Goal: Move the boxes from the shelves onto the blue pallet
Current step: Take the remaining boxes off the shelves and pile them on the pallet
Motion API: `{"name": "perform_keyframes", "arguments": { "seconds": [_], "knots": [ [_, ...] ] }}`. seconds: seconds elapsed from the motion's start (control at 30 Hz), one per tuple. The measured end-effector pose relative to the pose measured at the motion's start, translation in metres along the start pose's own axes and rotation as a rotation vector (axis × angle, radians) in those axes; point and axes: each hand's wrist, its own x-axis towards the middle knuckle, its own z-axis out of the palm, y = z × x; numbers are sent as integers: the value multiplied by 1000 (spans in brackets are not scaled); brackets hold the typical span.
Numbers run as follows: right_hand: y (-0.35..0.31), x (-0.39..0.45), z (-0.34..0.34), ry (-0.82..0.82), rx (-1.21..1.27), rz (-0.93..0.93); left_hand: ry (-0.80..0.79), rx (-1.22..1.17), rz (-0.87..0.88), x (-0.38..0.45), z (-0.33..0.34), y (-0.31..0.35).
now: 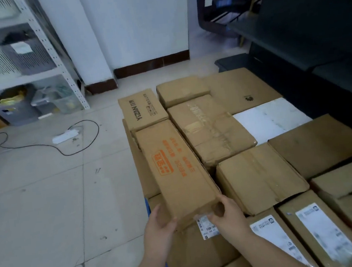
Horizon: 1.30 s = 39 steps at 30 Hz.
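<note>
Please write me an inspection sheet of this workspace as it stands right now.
Surface: pale tiled floor; blue pallet mostly hidden under boxes.
Job's things: long orange-printed box lying on stacked cardboard boxes.
Clutter: white foam sheet among the boxes.
Grippers: left hand and right hand grip the long box's near end.
Cables: black cord and white power strip on the floor.
Surroundings: white shelving, dark sofa.

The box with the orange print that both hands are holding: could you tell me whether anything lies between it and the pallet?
Yes. The box with the orange print rests on other cartons stacked beneath it, so it cannot touch the blue pallet, of which only an edge shows. Left hand and right hand grip its near end.
</note>
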Motion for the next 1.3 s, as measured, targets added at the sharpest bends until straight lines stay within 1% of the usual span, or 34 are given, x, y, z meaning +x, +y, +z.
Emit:
{"name": "perform_keyframes", "arguments": {
  "seconds": [0.07,0.2,0.3,0.4,0.5,0.57,0.63,0.8,0.97,1.1,1.2,1.3],
  "knots": [
    [-21,-33,-18,-21,-28,-9,-49,144,63,-28,-19,19],
    [-85,-115,-74,51,-107,-97,-142,343,247,-103,-63,90],
    [-148,-195,-129,141,-205,-189,-149,503,465,-165,-96,164],
    [-198,-281,-182,293,-354,-269,-148,631,628,-235,-124,234],
    [-229,-366,-231,451,-513,-314,-129,728,818,-309,-139,293],
    [-241,-421,-261,565,-565,-322,-111,762,918,-357,-143,321],
    [-243,-471,-287,659,-588,-302,-130,786,1019,-405,-140,339],
    [-212,-577,-351,826,-610,-215,-195,818,1249,-517,-94,354],
    [-138,-677,-416,959,-613,-79,-344,840,1399,-636,-4,334],
    [-56,-769,-474,1054,-586,51,-509,796,1480,-746,94,304],
    [10,-844,-518,1179,-530,150,-672,754,1532,-837,168,275],
    [71,-915,-555,1318,-402,250,-840,732,1586,-925,231,242]
  ]
}}
